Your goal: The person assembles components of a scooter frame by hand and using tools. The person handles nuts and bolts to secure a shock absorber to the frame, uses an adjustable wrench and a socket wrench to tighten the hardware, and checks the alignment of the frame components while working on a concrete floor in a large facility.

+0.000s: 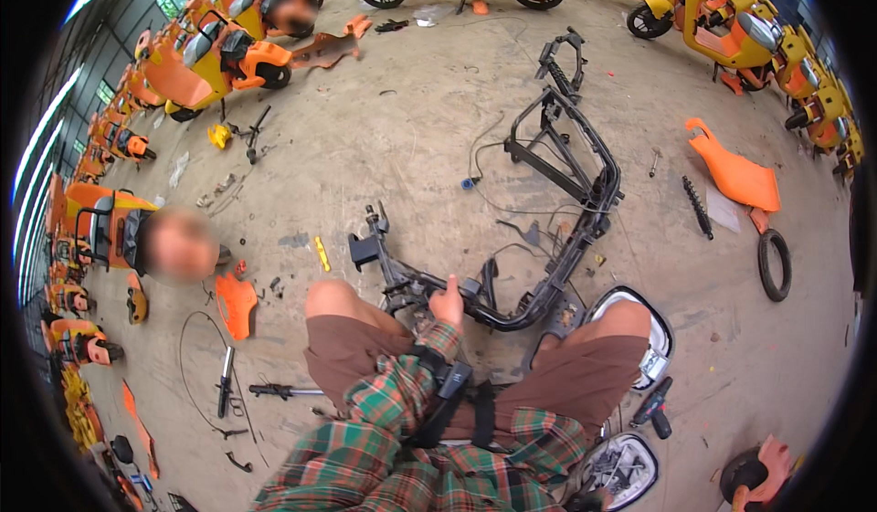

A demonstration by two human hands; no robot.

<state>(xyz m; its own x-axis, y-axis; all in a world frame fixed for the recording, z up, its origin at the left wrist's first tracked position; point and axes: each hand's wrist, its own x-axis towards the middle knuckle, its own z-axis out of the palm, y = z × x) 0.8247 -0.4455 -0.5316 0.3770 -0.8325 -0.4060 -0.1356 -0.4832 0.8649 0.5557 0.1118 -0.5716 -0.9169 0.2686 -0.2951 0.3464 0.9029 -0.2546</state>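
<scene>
Plaid sleeves (pixel 388 393) are seen at six o'clock; the right hand's state cannot be told. Beyond, toward one o'clock, a black frame (pixel 574 258) is grasped by the left hand (pixel 446 306); it is judged heavy and stiff, best held by bare tubes.

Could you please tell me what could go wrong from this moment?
The left hand is at the black frame; if the frame tips or slides, the hand might be pinched.

A loose cable with a blue plug trails beside the frame and may snag if the frame is moved.

The tray sits right beside the right knee, so a shift of that leg could knock it.
</scene>
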